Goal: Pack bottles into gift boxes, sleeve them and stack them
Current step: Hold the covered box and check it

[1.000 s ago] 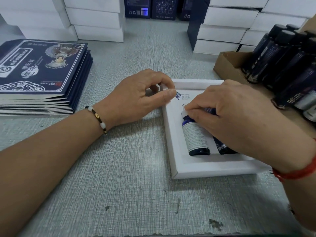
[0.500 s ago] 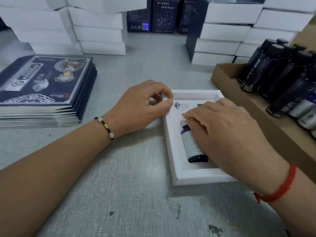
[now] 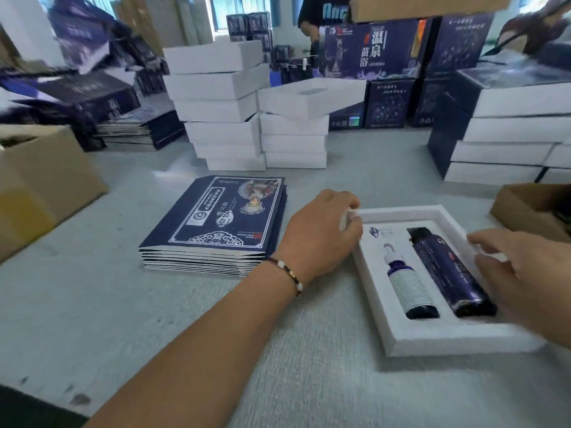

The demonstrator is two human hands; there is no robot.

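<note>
Sleeve stack [image 3: 216, 223] beside left hand [image 3: 321, 236]; white boxes [image 3: 222, 103] behind.

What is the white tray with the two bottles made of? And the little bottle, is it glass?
The white tray looks like matte card or foam: thick, dull walls with no shine, though I can't tell which. The small dropper bottle seems to be dark blue glass or plastic with a pale paper label and a white dropper top. The big dark bottle has a slightly glossy printed skin.

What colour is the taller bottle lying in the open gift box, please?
Dark navy blue, seen in the head view.
</note>
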